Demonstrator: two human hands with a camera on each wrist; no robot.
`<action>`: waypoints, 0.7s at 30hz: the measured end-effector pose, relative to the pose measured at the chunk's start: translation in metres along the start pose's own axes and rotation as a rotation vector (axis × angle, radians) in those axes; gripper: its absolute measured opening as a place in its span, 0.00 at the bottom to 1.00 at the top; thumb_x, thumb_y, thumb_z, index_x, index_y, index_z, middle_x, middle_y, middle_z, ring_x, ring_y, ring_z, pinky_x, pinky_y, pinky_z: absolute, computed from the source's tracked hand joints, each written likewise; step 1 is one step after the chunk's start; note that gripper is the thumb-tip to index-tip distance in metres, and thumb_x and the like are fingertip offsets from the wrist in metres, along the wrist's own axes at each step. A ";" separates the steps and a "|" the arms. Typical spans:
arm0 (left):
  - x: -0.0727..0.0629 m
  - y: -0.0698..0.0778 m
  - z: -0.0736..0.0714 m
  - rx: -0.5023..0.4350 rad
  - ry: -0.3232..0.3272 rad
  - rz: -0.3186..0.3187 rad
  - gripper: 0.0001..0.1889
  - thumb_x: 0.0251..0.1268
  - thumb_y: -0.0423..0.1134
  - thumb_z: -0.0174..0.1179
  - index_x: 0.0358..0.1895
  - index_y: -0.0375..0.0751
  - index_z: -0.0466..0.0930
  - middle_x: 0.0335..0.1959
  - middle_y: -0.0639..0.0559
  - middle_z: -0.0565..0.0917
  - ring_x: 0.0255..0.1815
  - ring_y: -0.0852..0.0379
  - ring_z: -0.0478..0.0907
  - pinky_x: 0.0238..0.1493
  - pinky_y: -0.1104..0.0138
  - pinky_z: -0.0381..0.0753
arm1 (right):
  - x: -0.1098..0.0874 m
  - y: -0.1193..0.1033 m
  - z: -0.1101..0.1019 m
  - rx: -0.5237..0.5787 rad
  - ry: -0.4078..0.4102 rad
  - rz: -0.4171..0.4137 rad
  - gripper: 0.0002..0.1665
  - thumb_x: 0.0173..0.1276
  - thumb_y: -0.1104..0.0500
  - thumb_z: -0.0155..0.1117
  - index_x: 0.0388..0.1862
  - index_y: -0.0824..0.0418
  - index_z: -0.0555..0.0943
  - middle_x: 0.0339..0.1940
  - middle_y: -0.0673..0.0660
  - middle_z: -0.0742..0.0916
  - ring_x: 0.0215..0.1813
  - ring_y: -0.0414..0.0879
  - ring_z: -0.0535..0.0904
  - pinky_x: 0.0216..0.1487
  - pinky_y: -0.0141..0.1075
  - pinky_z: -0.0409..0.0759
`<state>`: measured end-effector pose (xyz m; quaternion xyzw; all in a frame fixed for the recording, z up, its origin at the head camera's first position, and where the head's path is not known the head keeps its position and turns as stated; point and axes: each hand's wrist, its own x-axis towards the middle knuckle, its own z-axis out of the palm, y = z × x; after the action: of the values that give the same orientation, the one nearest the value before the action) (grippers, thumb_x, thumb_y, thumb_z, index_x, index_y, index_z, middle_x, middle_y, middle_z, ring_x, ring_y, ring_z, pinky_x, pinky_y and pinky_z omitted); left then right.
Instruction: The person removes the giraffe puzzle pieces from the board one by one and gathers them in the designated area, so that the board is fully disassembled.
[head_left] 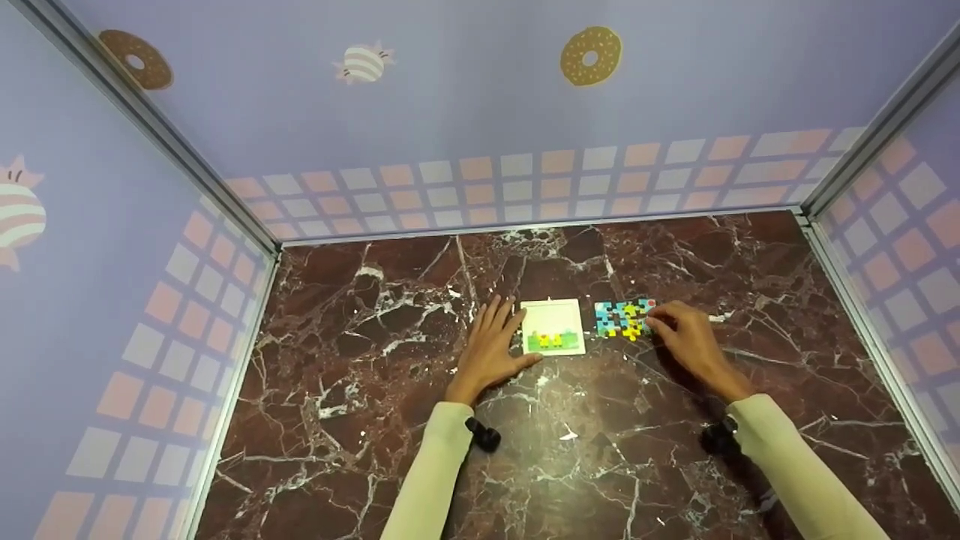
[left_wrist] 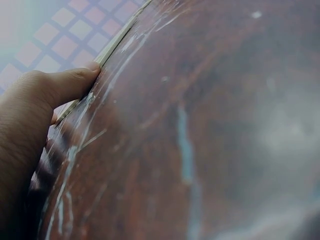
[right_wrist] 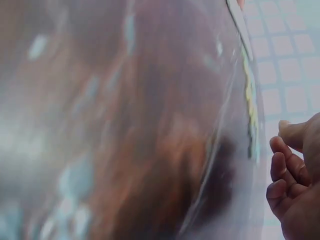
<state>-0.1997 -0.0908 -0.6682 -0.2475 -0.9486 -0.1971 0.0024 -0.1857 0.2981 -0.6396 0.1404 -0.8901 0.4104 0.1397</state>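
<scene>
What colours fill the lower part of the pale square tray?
Green with yellow and some red, in the pale square tray; clearest in the head view.

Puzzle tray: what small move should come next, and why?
I'd probably move one of the puzzle pieces to the puzzle tray: its upper area looks bare, the left hand rests at its side, and the right hand is at the pieces' edge.

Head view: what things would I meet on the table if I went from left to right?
Left hand → board → puzzle pieces → right hand.
</scene>
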 end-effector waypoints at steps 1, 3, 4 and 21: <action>0.000 0.000 0.000 0.002 -0.001 0.000 0.52 0.69 0.76 0.61 0.87 0.46 0.65 0.91 0.41 0.57 0.93 0.39 0.44 0.92 0.46 0.36 | 0.001 -0.004 0.002 0.003 -0.005 -0.016 0.05 0.71 0.72 0.76 0.44 0.70 0.92 0.39 0.61 0.92 0.39 0.55 0.88 0.43 0.17 0.75; 0.000 0.000 0.000 0.007 0.001 0.002 0.52 0.69 0.76 0.62 0.87 0.46 0.66 0.90 0.41 0.58 0.93 0.38 0.44 0.92 0.45 0.36 | 0.003 -0.011 0.007 0.006 -0.020 -0.043 0.06 0.70 0.72 0.77 0.44 0.70 0.92 0.39 0.60 0.92 0.38 0.54 0.88 0.42 0.23 0.79; 0.000 0.000 -0.001 0.007 0.003 0.003 0.52 0.69 0.76 0.62 0.87 0.46 0.66 0.90 0.41 0.58 0.93 0.38 0.44 0.92 0.45 0.37 | 0.004 -0.014 0.010 0.007 -0.028 -0.058 0.06 0.69 0.73 0.77 0.44 0.70 0.92 0.39 0.60 0.92 0.38 0.54 0.88 0.42 0.28 0.83; -0.001 -0.001 -0.001 0.006 0.013 0.007 0.51 0.70 0.75 0.63 0.87 0.46 0.66 0.91 0.41 0.57 0.92 0.39 0.45 0.92 0.44 0.38 | 0.019 -0.059 0.063 0.066 -0.169 -0.220 0.07 0.66 0.74 0.79 0.43 0.72 0.90 0.39 0.61 0.91 0.36 0.51 0.86 0.36 0.40 0.87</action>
<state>-0.1998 -0.0923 -0.6677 -0.2495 -0.9483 -0.1960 0.0101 -0.1903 0.2099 -0.6312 0.2756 -0.8640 0.4084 0.1039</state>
